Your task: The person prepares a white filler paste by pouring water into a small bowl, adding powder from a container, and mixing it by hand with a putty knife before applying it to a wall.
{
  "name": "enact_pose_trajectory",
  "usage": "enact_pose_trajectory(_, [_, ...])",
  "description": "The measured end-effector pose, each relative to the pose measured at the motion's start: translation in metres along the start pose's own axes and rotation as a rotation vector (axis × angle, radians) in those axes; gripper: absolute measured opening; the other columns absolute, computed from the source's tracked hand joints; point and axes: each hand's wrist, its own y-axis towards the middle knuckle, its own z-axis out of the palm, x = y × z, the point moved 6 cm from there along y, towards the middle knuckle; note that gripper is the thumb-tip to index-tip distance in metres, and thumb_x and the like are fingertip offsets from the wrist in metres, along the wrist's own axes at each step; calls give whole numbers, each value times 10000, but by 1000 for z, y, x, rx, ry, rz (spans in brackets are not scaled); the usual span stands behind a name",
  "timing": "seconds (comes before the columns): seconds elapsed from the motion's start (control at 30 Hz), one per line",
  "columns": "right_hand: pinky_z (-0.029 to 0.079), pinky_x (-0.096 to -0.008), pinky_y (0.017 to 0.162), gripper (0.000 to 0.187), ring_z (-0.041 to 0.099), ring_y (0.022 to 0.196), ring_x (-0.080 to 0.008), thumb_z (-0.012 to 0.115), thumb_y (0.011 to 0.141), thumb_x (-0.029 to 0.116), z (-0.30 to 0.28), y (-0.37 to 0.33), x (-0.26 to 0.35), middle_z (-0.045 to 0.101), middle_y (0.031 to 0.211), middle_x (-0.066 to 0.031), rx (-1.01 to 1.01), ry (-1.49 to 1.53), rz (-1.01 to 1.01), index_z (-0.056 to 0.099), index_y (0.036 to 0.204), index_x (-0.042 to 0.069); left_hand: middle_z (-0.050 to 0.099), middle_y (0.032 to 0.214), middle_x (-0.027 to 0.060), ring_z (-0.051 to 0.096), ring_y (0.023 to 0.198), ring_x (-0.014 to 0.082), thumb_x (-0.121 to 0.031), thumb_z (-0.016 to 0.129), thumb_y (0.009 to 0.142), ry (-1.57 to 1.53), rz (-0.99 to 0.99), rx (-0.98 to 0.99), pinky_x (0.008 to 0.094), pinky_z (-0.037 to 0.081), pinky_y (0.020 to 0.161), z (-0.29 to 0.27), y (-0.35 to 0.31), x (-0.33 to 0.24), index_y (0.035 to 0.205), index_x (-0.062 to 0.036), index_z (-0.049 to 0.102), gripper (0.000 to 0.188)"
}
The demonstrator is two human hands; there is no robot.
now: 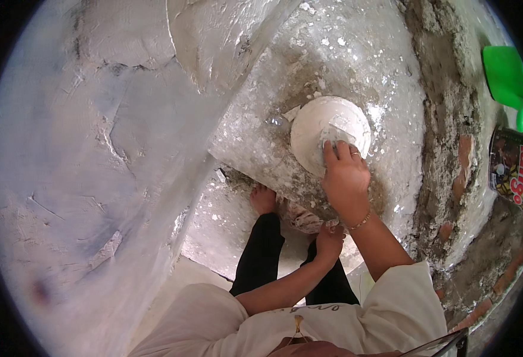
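The plastered wall (95,149) fills the left side, its grey coat rough and ridged. Next comes the spattered step (261,137), where a bare foot (263,199) stands below its edge. The left hand (330,241) rests low near the knee, fingers curled; whether it grips anything I cannot tell. Above it, the right hand (345,178) presses flat, fingers together, on a scraper blade (336,135) inside the white plaster bowl (330,134), which sits near the step's edge. Pushing hard could skid the bowl off (the surface looks crusted and uneven), and wet spatter underfoot risks a slip. Far right, a green scoop (506,80) lies on rubble.
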Motion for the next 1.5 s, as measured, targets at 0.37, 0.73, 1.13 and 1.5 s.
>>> enact_pose_trajectory(0.37, [504,-287,647,174,616,760,-145,617,814,29,15,11,-96,652,836,-45,285,1478,738,610,981,-16,583,961,133,616,768,201,-192,555,894,51,8,54,311,488,636,3,1,-1,1134,21,407,353])
enact_pose_trajectory(0.73, [513,-384,820,199,608,923,-239,516,873,29,-71,111,-21,616,1011,-105,-96,2279,444,551,1067,5,597,992,127,607,785,186,-197,582,876,41,-45,69,304,485,651,1,1,5,1164,18,475,375])
enact_pose_trajectory(1.13, [498,-390,864,318,630,940,-248,516,849,-15,-106,128,114,630,1031,-161,-1001,892,-199,535,1166,-44,617,975,153,599,870,226,-197,563,861,271,401,250,328,463,725,16,29,61,1141,15,491,358])
enact_pose_trajectory(1.5, [484,-306,640,191,624,764,-200,609,814,118,-106,137,17,653,872,-101,-741,1154,214,629,967,6,595,1083,225,573,1036,329,-262,553,878,404,396,214,372,440,850,13,18,24,1176,32,474,426])
